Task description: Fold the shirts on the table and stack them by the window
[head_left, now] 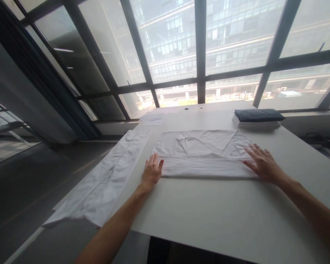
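Observation:
A white garment lies on the table in front of me, its near part folded over into a flat band. The far part is wrinkled, with creases running across it. My left hand rests at the garment's left end, fingers stretched out and thumb apart. At the right end, my right hand lies with fingers spread over the edge of the cloth. Neither hand grips anything. What kind of garment it is I cannot tell.
The white table stands against large windows. Another wrinkled white cloth hangs along its left edge. A folded stack with a dark blue piece on top sits at the back right. Thin white sheets lie at the back left.

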Demonstrator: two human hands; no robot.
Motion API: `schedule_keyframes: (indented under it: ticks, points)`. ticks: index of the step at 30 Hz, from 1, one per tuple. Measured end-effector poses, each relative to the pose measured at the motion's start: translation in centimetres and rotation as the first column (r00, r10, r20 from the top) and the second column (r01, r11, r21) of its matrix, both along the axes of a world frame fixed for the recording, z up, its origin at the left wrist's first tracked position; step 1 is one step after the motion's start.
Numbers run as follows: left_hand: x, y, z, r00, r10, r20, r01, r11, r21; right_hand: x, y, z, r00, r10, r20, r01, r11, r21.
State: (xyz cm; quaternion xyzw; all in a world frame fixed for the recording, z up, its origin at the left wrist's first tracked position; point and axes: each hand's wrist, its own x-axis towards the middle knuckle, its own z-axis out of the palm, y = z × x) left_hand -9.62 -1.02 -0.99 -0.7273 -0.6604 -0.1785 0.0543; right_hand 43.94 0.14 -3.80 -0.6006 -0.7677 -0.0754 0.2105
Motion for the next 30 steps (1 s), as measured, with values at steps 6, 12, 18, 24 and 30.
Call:
schedule_keyframes:
  ticks: [6, 12, 18, 24, 30]
  points:
    - [3.5, -1.3, 1.4, 0.869, -0.495, 0.02, 0.495, 0.864, -0.09, -5.8, -1.3, 2.2, 0.92, 0.362, -0.153, -0.358, 0.932, 0.054]
    - [4.6, -1.9, 1.5, 0.831, -0.554, 0.036, 0.54, 0.791, -0.288, -7.7, -2.1, 2.3, 0.905, 0.382, -0.186, -0.399, 0.915, -0.064]
    - [4.8, -2.1, 2.4, 0.848, -0.522, 0.087, 0.526, 0.812, -0.253, -7.8, -2.1, 3.5, 0.933, 0.321, -0.163, -0.339, 0.936, -0.092]
    - [5.2, -3.4, 3.5, 0.844, -0.534, 0.05, 0.535, 0.835, -0.127, -7.5, -3.3, 4.4, 0.94, 0.298, -0.165, -0.328, 0.923, -0.199]
    - [5.2, -3.1, 2.9, 0.763, -0.647, -0.001, 0.633, 0.747, -0.202, -6.9, -3.5, 4.9, 0.863, 0.402, -0.305, -0.446, 0.89, -0.09]
